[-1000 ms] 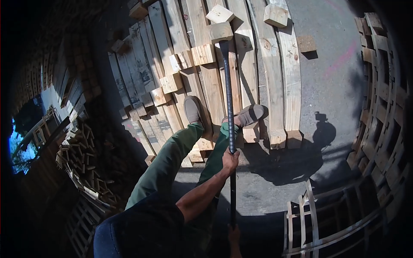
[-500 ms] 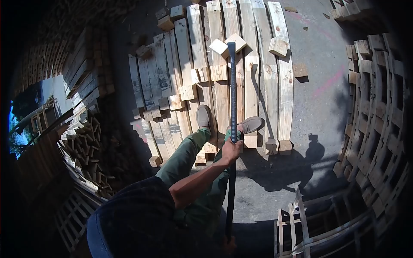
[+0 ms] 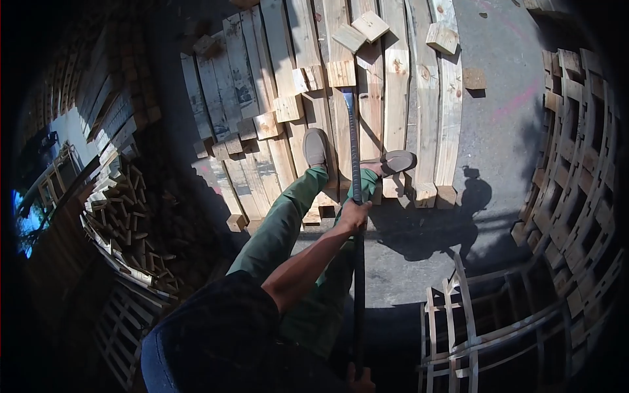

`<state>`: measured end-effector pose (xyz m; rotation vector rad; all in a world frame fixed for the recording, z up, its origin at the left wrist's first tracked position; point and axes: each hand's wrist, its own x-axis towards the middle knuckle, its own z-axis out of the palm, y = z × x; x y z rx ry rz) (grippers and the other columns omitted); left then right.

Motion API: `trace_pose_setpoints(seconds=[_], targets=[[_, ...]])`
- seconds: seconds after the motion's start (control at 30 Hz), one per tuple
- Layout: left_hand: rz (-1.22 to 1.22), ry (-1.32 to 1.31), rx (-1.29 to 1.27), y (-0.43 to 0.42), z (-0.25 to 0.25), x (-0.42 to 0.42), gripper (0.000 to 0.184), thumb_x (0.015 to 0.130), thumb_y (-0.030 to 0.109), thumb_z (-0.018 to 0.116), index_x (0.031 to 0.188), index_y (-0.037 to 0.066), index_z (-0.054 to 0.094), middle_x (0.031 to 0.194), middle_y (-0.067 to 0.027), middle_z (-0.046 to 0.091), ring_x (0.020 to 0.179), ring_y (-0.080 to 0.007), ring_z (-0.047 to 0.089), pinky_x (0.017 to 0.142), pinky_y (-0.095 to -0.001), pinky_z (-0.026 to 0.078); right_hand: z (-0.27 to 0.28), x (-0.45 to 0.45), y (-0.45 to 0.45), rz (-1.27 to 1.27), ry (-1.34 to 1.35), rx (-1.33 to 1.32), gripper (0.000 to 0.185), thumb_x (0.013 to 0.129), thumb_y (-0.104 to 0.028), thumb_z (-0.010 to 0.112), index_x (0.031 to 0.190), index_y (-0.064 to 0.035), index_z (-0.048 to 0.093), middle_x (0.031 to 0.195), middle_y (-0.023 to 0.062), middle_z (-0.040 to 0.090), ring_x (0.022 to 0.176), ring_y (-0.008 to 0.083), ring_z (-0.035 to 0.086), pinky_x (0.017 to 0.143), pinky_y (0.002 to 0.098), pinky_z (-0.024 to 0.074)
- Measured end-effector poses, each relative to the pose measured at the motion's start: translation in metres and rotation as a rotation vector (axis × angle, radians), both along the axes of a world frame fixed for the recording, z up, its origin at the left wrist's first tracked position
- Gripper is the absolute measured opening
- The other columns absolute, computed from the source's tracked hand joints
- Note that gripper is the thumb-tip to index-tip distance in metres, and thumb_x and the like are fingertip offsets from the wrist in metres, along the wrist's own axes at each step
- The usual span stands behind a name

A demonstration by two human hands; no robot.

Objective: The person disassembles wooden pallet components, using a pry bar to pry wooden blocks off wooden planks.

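In the head view, the long black bar [image 3: 355,157] runs nearly upright through the middle of the frame, from the lower edge to its bluish, flattened tip [image 3: 348,98] in the upper middle; your left hand [image 3: 354,216] is wrapped firmly around its shaft at the centre; your right hand [image 3: 362,380], dim at the bottom edge, looks curled around the lower end, though its fingers are hard to make out.

You can expect the bar to be stiff, fairly heavy and not at all fragile; with such length, the far tip probably feels heaviest, so a wide two-handed hold suits it; the ribbed stretch above your left hand looks the surest to grasp, while the plainer shaft below may slide more easily in a bare palm.

Against half a second ago, the tip sits lower in the frame; then it overlapped the two loose pale wooden blocks [image 3: 371,26] in the upper middle; now both show uncovered, and the tip lies just below a squared pale wooden block [image 3: 341,74] on the long wooden beams [image 3: 396,72]; whether it touches that block, you cannot tell.
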<state>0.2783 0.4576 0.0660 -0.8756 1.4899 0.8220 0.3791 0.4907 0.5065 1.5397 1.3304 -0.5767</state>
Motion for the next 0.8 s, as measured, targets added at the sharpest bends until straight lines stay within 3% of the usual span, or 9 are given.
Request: trace_pose_setpoints(seconds=[0.03, 0.13, 0.2, 0.37, 0.4, 0.5, 0.6, 0.67, 0.8], targets=[[0.026, -0.154, -0.042, 0.002, -0.006, -0.012, 0.022, 0.081, 0.019, 0.064, 0.087, 0.002, 0.052, 0.058, -0.003, 0.048, 0.044, -0.0159, 0.048, 0.04, -0.0337, 0.041, -0.007, -0.003, -0.004, -0.012, 0.022, 0.013, 0.043, 0.085, -0.05, 0.053, 0.083, -0.0073, 0.058, 0.065, 0.0213, 0.06, 0.066, 0.0437, 0.058, 0.056, 0.0487, 0.0433], [-0.083, -0.03, -0.029, -0.008, -0.018, 0.008, 0.025, 0.08, 0.021, 0.062, 0.077, -0.003, 0.054, 0.058, -0.0112, 0.056, 0.046, -0.0226, 0.056, 0.041, -0.037, 0.043, -0.04, 0.076, -0.039, -0.006, 0.047, 0.054, 0.042, 0.083, -0.048, 0.056, 0.08, -0.0068, 0.057, 0.061, 0.0197, 0.058, 0.062, 0.0422, 0.058, 0.053, 0.0476, 0.043], [-0.207, 0.028, -0.228, 0.005, 0.001, 0.012, 0.027, 0.076, 0.021, 0.062, 0.087, -0.003, 0.058, 0.068, -0.0155, 0.06, 0.057, -0.0282, 0.062, 0.05, -0.0387, 0.048, -0.072, 0.163, -0.074, 0.085, 0.146, 0.137, 0.044, 0.08, -0.049, 0.06, 0.074, -0.0055, 0.056, 0.053, 0.0189, 0.055, 0.054, 0.0407, 0.058, 0.049, 0.0461, 0.0433], [-0.252, 0.048, -0.212, 0.008, -0.043, 0.04, 0.035, 0.075, 0.021, 0.061, 0.099, -0.004, 0.059, 0.091, -0.0222, 0.064, 0.087, -0.0369, 0.063, 0.074, -0.0418, 0.05, -0.058, 0.115, -0.033, 0.11, 0.047, 0.135, 0.051, 0.08, -0.053, 0.057, 0.077, -0.0023, 0.057, 0.059, 0.022, 0.058, 0.058, 0.0403, 0.06, 0.051, 0.0489, 0.0449], [-0.25, 0.046, -0.202, 0.014, -0.035, 0.031, 0.035, 0.075, 0.021, 0.061, 0.099, -0.004, 0.059, 0.091, -0.0222, 0.064, 0.087, -0.0369, 0.063, 0.074, -0.0418, 0.05, -0.054, 0.107, -0.026, 0.152, 0.081, 0.194, 0.044, 0.083, -0.046, 0.058, 0.069, -0.0036, 0.054, 0.051, 0.0199, 0.051, 0.052, 0.0419, 0.054, 0.048, 0.0462, 0.038], [-0.21, -0.083, -0.2, 0.024, -0.016, 0.013, 0.035, 0.075, 0.021, 0.06, 0.1, -0.003, 0.059, 0.093, -0.0221, 0.064, 0.088, -0.0359, 0.063, 0.074, -0.0409, 0.05, -0.046, 0.082, -0.015, 0.154, 0.1, 0.196, 0.046, 0.082, -0.048, 0.058, 0.069, -0.0041, 0.054, 0.052, 0.0203, 0.051, 0.054, 0.0418, 0.055, 0.049, 0.046, 0.0394], [-0.325, 0.025, -0.179, -0.003, -0.064, 0.049, 0.034, 0.076, 0.021, 0.06, 0.099, -0.003, 0.058, 0.092, -0.0224, 0.064, 0.085, -0.0365, 0.063, 0.07, -0.0406, 0.05, -0.047, 0.093, -0.031, 0.148, 0.187, 0.224, 0.046, 0.081, -0.05, 0.059, 0.071, -0.0053, 0.054, 0.052, 0.0204, 0.052, 0.056, 0.0417, 0.057, 0.048, 0.0454, 0.0407], [-0.099, 0.023, -0.118, -0.027, -0.101, 0.075, 0.032, 0.076, 0.021, 0.06, 0.098, -0.003, 0.057, 0.089, -0.0222, 0.063, 0.081, -0.0362, 0.063, 0.067, -0.0402, 0.05, -0.043, 0.083, -0.043, 0.0, 0.193, 0.084, 0.044, 0.085, -0.05, 0.053, 0.083, -0.0064, 0.057, 0.065, 0.0222, 0.059, 0.066, 0.0441, 0.057, 0.057, 0.0494, 0.0432], [-0.101, -0.014, -0.094, -0.027, -0.03, 0.027, 0.033, 0.077, 0.022, 0.061, 0.098, -0.002, 0.055, 0.082, -0.0187, 0.063, 0.075, -0.0321, 0.063, 0.063, -0.04, 0.05, -0.048, 0.11, -0.083, -0.132, 0.239, 0.115, 0.042, 0.086, -0.048, 0.053, 0.084, -0.0062, 0.058, 0.073, 0.0231, 0.06, 0.068, 0.0454, 0.057, 0.057, 0.0501, 0.0427]])
